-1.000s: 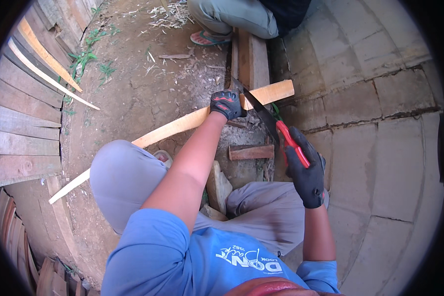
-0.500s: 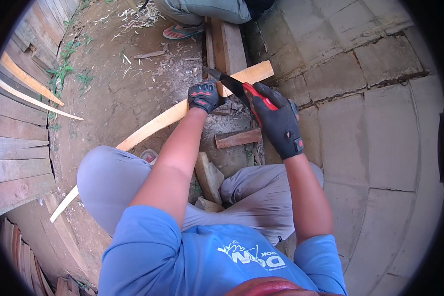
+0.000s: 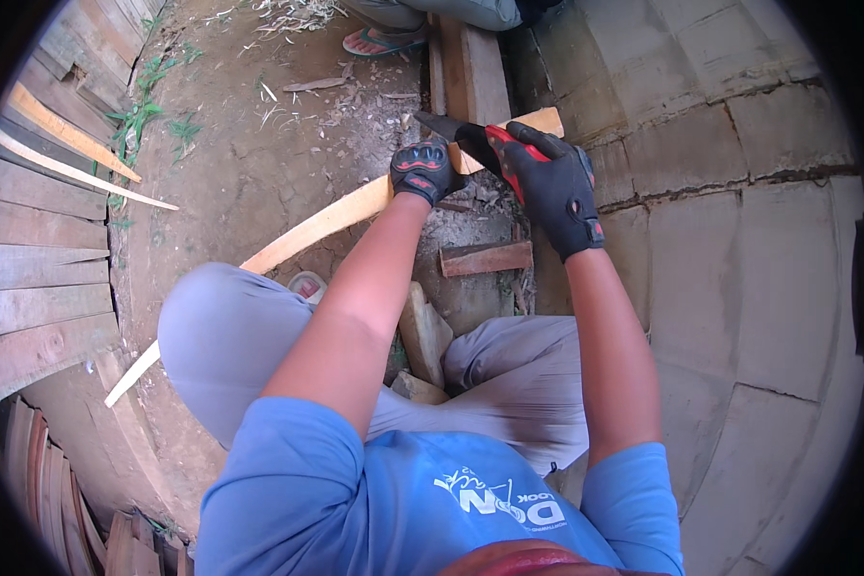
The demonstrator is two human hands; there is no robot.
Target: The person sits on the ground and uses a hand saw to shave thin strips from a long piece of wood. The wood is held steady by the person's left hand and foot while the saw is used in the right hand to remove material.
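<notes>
A long, pale strip of wood [image 3: 331, 220] runs slantwise from beside my left knee up to a thick wooden beam. My left hand [image 3: 424, 173], in a black and red glove, is closed round the strip near its far end. My right hand [image 3: 553, 187], gloved alike, grips the red and black handle of a hand saw. The dark, tapering saw blade [image 3: 444, 126] crosses the strip just right of my left hand, its tip pointing far left. Its teeth cannot be made out, and part of the blade is hidden by the wood.
The beam [image 3: 483, 72] lies ahead, with a person's sandalled foot [image 3: 384, 41] beside it. A short wood block [image 3: 486, 258] and a stone [image 3: 424, 336] lie nearer me. Plank fencing [image 3: 38, 259] stands left; a block surface [image 3: 701, 278] spreads right. Shavings [image 3: 293, 14] litter the soil.
The whole view has shifted, so the ground appears farther right and higher. My right hand has moved forward with the saw. My left hand keeps its hold on the strip.
</notes>
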